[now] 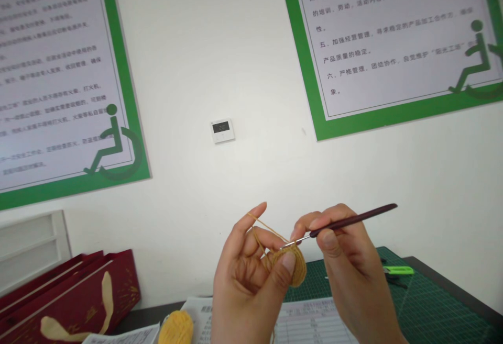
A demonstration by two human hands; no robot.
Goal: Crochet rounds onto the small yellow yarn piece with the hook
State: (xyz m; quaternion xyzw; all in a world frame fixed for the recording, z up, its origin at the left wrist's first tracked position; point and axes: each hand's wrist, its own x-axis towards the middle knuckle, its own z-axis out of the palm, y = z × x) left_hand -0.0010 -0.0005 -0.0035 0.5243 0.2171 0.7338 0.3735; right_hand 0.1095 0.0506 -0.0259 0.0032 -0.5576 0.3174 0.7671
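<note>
My left hand [247,276] pinches a small round piece of mustard-yellow crochet work [296,265] between thumb and fingers, with a strand of yellow yarn [267,227] running over its raised index finger. My right hand [346,255] holds a crochet hook [353,221] with a dark brown handle; its metal tip touches the top edge of the crochet piece. Both hands are raised in front of the white wall, above the table.
A ball of yellow yarn [176,328] lies on papers [306,323] at the table's near edge. A green cutting mat [412,302] carries a green-handled tool [396,270]. A red gift bag [74,297] stands at the left. Green-framed posters [393,45] and a thermostat [222,130] hang on the wall.
</note>
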